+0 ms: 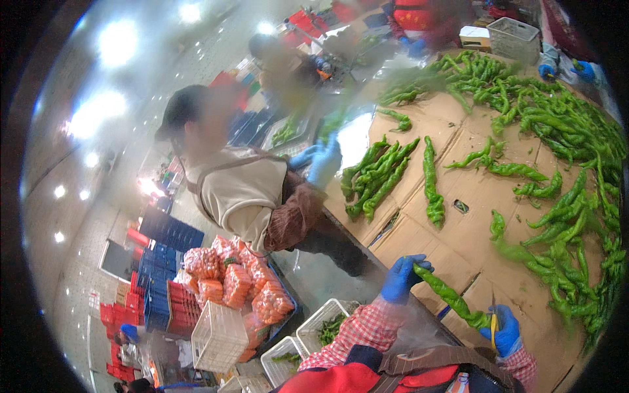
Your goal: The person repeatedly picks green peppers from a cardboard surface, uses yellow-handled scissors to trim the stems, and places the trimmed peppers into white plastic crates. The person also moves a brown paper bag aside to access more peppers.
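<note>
My left hand [404, 279], in a blue glove, holds one end of a long green pepper [449, 297] above the cardboard near the table's edge. At the pepper's other end is my right hand [506, 331], also blue-gloved, closed around a small tool with a yellow handle [494, 330] and a thin pointed tip; its exact kind cannot be told. Ahead on the cardboard [432, 250] lie a single long pepper [432, 182] and a group of several peppers [376, 177]. A large heap of green peppers [565, 118] curves along the far and right sides.
A co-worker [245, 191] in blue gloves stands at the table's left side. White plastic crates [282, 361] with some green produce stand on the floor below, beside a white crate [219, 336] and bagged carrots [236, 285]. More gloved workers stand at the far side near an empty-looking crate [513, 42].
</note>
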